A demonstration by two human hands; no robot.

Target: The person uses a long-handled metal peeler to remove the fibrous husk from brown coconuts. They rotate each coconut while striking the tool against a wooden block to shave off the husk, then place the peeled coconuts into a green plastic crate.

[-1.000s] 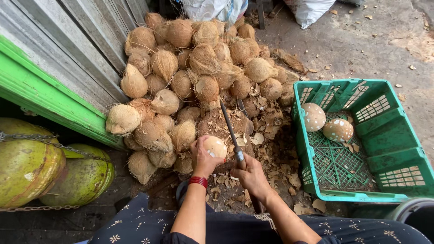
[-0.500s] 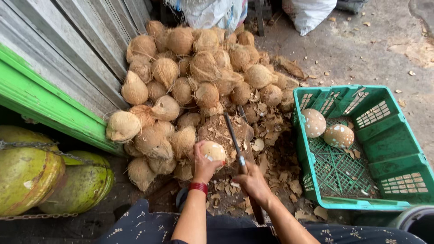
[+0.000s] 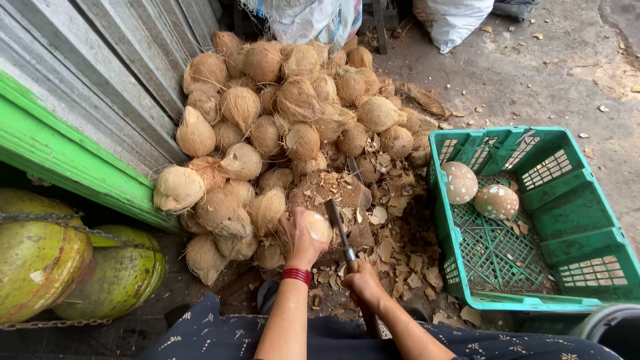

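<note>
My left hand point(image 3: 298, 238) grips a pale, partly peeled coconut point(image 3: 319, 226) against a brown chopping block point(image 3: 337, 193) strewn with husk chips. A red band circles that wrist. My right hand point(image 3: 363, 282) is shut on the handle of a long dark knife point(image 3: 338, 225), whose blade runs up beside the coconut, touching its right side. Both hands are low in the head view, just in front of my patterned dark clothing.
A big heap of husked brown coconuts point(image 3: 287, 113) lies beyond and left of the block. A green plastic crate point(image 3: 533, 220) at the right holds two peeled coconuts point(image 3: 477, 192). Green drums point(image 3: 60, 267) with a chain, a green ledge and corrugated wall are at left. White sacks stand behind.
The knife blade has come down from a raised slant to lie against the coconut's right side. My left hand keeps its hold; the view has shifted slightly.
</note>
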